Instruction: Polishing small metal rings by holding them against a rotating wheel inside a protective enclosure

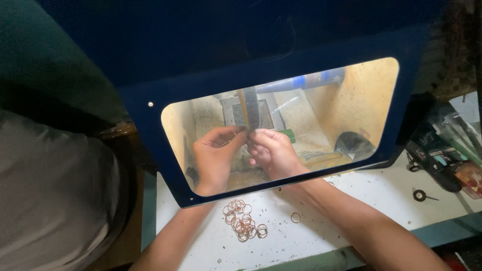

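copper rings [244,226] on white bench [381,193], both hands inside lit cabinet [281,80]

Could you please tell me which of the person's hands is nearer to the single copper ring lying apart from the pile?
Right. The right hand works behind the window above the single ring; the left hand is farther left, above the ring pile.

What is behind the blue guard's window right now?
Behind the window: left hand and right hand, pinching something at a vertical belt, with a blue hose above. The item itself is hidden by fingers. Loose rings lie outside.
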